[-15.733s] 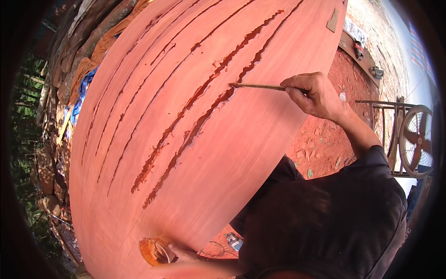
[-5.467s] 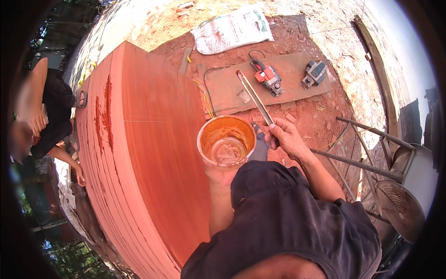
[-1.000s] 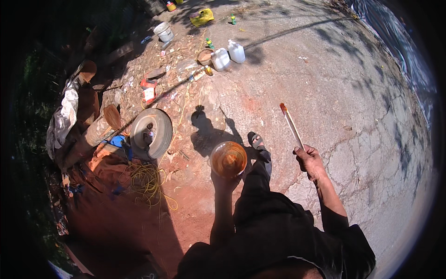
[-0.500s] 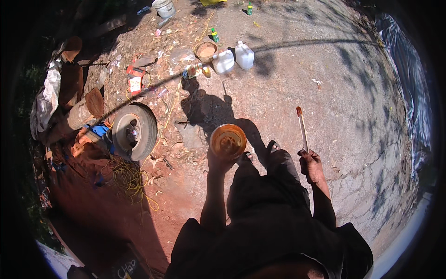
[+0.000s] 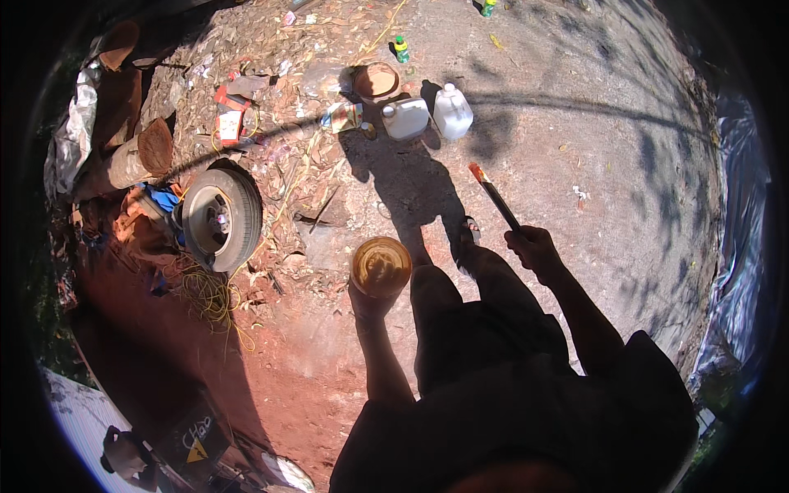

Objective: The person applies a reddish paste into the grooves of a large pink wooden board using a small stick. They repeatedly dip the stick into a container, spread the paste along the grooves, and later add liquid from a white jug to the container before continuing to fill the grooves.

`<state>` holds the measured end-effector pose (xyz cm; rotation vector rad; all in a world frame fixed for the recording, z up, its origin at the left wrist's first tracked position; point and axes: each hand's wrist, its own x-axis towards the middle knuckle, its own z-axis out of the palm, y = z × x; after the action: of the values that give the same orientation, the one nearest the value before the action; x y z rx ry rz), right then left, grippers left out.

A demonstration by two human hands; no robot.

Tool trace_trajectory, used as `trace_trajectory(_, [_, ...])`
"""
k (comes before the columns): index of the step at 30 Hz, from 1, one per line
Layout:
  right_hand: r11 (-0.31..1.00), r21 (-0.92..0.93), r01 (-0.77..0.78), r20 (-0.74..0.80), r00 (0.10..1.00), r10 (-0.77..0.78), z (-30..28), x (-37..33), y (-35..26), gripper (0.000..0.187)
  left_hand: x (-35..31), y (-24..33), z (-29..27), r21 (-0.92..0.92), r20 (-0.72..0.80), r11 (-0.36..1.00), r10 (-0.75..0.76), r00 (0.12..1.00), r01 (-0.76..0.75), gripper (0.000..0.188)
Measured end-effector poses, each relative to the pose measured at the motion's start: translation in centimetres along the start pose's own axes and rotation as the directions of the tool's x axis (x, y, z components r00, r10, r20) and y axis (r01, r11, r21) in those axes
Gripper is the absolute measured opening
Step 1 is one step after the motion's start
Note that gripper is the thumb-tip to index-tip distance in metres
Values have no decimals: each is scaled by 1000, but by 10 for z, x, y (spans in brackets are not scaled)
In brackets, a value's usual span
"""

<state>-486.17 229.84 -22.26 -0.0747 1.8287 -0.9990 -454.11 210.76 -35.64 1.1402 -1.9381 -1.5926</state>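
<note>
My left hand [image 5: 371, 304] is wrapped round the lower side of a round tub [image 5: 380, 268], whose inside shows an orange-brown coating or contents. The tub is held up in front of my left leg. In my right hand [image 5: 532, 249], fingers closed, is the end of a long, slim brush [image 5: 496, 197]. Its red-orange tip points up and to the left, away from me and clear of the tub. The handle looks dark in the shade.
Left of the tub lies a wheel with a tyre [image 5: 222, 218], beside a tangle of yellow cord [image 5: 209, 296]. Farther off are two whitish jugs [image 5: 454, 113], a brown bowl [image 5: 376, 80] and a green bottle [image 5: 401, 49]. Cut logs [image 5: 146, 152] lie at the far left.
My right hand has shifted left and the brush now leans left toward the middle. The tub sits slightly lower and farther left in view. The whole view has turned somewhat.
</note>
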Motion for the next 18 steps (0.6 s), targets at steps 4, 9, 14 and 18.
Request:
trace_trajectory(4, [992,-56,-110,-57,993,107,-36,49,-31,39,39,9,25,195,82,975,90,993,-104,52])
trace_trajectory(9, [975,-21,-219,-104,971,216,-58,92,-56,41,90,58,55,334,-65,914,264,962,-228,65])
trace_trajectory(14, [982,55,-180,-134,973,186,-99,146,-93,41,139,97,86,366,-148,898,315,937,-244,66])
trace_trajectory(18, [993,50,-104,-95,990,108,-145,227,-115,27,169,77,137,356,-262,912,308,915,-205,77])
